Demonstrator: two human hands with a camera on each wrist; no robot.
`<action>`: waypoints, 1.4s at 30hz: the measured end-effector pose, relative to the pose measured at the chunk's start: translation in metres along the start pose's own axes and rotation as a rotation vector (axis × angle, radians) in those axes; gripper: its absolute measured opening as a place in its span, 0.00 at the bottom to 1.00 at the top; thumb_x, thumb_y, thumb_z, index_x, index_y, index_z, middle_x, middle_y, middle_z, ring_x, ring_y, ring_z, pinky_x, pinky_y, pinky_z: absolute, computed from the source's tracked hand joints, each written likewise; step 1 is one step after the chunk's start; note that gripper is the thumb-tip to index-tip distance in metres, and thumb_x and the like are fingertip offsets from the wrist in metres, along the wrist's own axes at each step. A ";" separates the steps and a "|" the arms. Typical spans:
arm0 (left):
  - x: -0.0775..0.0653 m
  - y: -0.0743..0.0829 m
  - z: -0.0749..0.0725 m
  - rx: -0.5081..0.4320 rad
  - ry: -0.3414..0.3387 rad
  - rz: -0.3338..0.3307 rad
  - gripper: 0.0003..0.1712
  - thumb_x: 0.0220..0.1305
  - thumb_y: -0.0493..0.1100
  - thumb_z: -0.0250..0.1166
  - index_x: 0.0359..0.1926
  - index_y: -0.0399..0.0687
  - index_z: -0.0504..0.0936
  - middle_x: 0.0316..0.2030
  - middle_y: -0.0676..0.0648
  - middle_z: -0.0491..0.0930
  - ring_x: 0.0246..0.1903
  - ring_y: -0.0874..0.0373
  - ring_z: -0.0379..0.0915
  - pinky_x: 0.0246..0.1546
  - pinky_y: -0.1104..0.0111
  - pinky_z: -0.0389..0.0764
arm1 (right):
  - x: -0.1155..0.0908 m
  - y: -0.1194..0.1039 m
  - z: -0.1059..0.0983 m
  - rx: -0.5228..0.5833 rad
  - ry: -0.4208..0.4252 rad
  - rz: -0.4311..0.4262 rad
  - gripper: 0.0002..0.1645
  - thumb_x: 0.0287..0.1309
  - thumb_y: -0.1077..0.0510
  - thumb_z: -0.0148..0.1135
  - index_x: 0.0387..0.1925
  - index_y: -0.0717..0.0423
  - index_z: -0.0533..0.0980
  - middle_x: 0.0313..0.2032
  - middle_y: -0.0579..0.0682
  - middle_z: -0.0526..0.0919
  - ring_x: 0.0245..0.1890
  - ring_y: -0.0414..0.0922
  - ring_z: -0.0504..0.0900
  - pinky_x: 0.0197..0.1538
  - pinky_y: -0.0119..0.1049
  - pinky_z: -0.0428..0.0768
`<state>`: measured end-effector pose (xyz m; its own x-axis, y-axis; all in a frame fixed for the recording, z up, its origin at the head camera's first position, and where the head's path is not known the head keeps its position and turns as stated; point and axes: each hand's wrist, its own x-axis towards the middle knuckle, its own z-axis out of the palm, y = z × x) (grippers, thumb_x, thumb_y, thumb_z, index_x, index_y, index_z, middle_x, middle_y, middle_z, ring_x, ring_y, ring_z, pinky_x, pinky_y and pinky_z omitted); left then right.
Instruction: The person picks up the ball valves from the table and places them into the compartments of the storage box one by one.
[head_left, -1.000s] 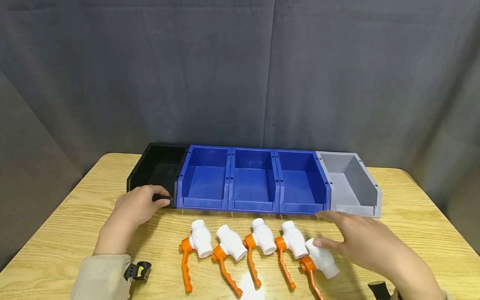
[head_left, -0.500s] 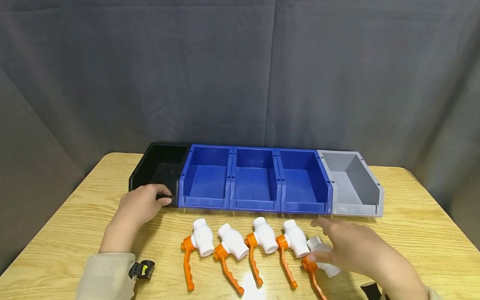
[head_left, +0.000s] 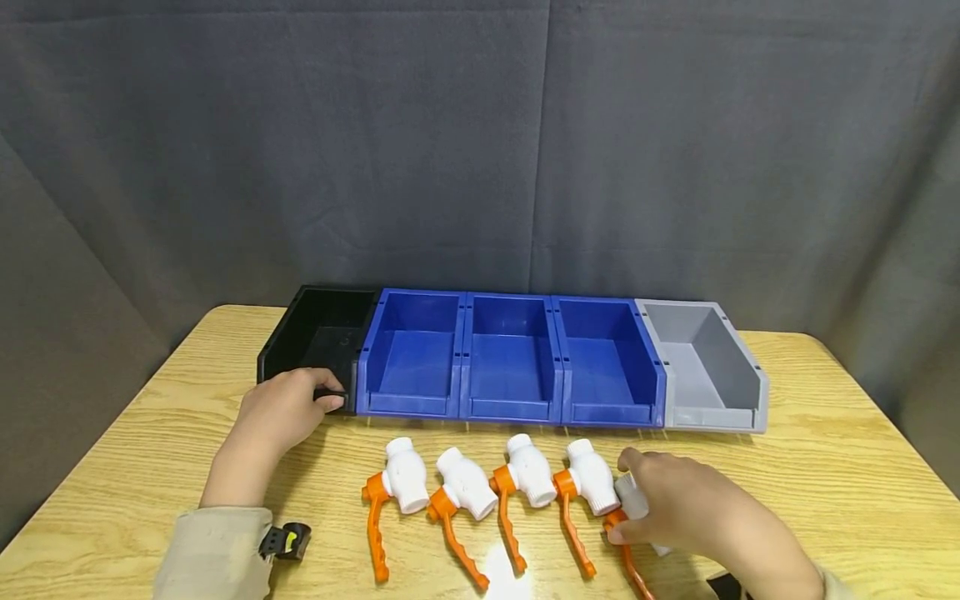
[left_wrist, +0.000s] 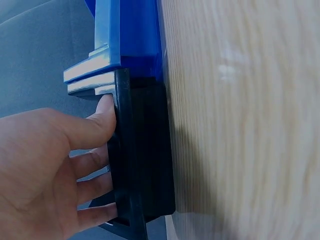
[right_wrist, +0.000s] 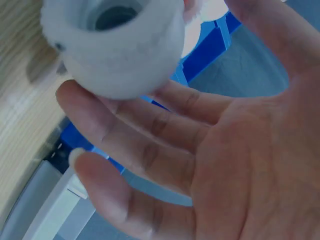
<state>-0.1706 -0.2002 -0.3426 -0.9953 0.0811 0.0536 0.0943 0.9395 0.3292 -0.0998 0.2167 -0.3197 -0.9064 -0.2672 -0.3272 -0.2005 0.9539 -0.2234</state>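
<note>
My left hand [head_left: 283, 415] holds the front lip of the black bin [head_left: 330, 321] at the left end of the row. In the left wrist view, the thumb lies on one side of the lip [left_wrist: 122, 150] and the other fingers on the opposite side. At the right, my right hand [head_left: 693, 504] grips the rightmost white ball valve [head_left: 632, 497], its thumb at the orange hub. The right wrist view has the fingers along the side of the valve's white body [right_wrist: 125, 67]; the little finger stands apart from it. My hand covers much of this valve from above.
Several more white ball valves with orange handles [head_left: 592, 483] lie in a row to the left. Behind them stand three blue bins [head_left: 510, 410] and a grey bin [head_left: 708, 418], side by side on the wooden table [head_left: 825, 433]. A dark curtain [head_left: 480, 150] hangs behind.
My right hand has moved down and inward over the rightmost valve, its fingers closing around it. The left hand stays on the black bin. The whole view has shifted slightly.
</note>
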 end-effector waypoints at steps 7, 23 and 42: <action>0.003 0.004 -0.001 0.004 0.024 -0.017 0.07 0.63 0.42 0.69 0.40 0.44 0.88 0.48 0.35 0.83 0.49 0.36 0.77 0.44 0.42 0.76 | 0.002 -0.005 0.009 -0.063 0.021 -0.048 0.44 0.35 0.42 0.83 0.47 0.64 0.73 0.32 0.48 0.76 0.31 0.47 0.76 0.40 0.51 0.78; 0.004 0.005 -0.003 0.071 0.022 0.049 0.05 0.61 0.40 0.71 0.37 0.44 0.86 0.41 0.39 0.84 0.39 0.42 0.79 0.41 0.46 0.78 | 0.002 -0.008 0.014 -0.066 0.026 -0.039 0.33 0.34 0.51 0.81 0.35 0.59 0.68 0.27 0.50 0.69 0.23 0.47 0.70 0.27 0.47 0.73; 0.003 0.005 -0.002 0.060 0.040 0.056 0.05 0.62 0.40 0.70 0.38 0.44 0.86 0.41 0.40 0.84 0.41 0.42 0.79 0.41 0.45 0.78 | 0.000 0.008 -0.002 -0.003 0.034 -0.073 0.37 0.34 0.55 0.81 0.46 0.55 0.70 0.32 0.46 0.71 0.27 0.44 0.71 0.32 0.41 0.74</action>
<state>-0.1728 -0.1961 -0.3390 -0.9866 0.1218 0.1084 0.1470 0.9523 0.2675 -0.1020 0.2246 -0.3192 -0.9015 -0.3314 -0.2783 -0.2678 0.9324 -0.2429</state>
